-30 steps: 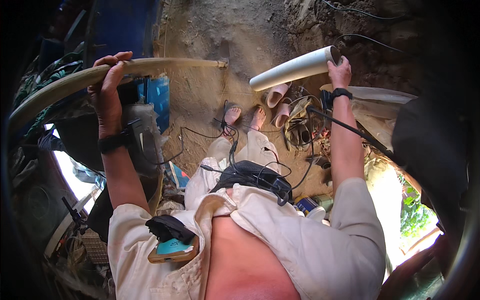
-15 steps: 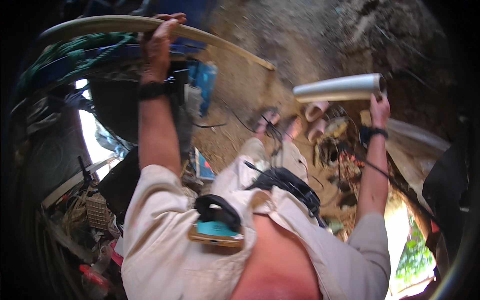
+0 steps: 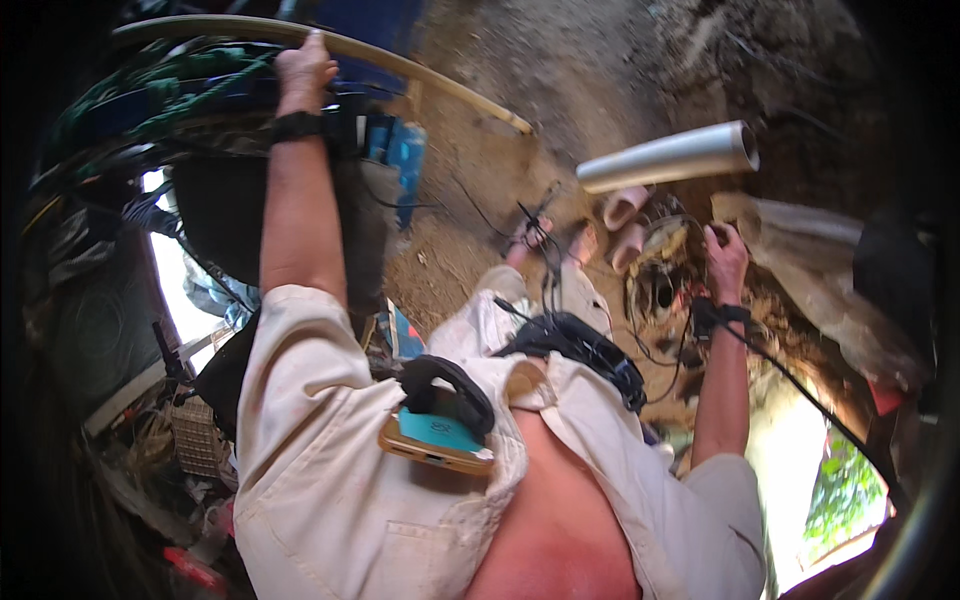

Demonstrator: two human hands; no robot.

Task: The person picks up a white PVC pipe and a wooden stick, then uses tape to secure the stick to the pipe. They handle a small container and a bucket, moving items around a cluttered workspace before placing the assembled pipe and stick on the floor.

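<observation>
Up at the far left, my left hand is closed on a long, curved pale wooden strip, its thumb up against the strip. The strip reaches from the far left edge toward the middle. My right hand is off to the right, apart from everything it could hold, its fingers loosely curled with a gap by the thumb. Beyond it is a silvery-white tube, its round open end to the right. Whether the tube rests on the ground cannot be told.
Pink slippers lie on the dirt floor near my feet. Green rope and a blue box-like thing are at the left. Clear plastic sheeting hangs at the right. A black cable runs past my right forearm.
My right hand has let go of the tube and drawn back nearer to me. The tube has turned a little. My left hand has shifted slightly farther away with the wooden strip.
</observation>
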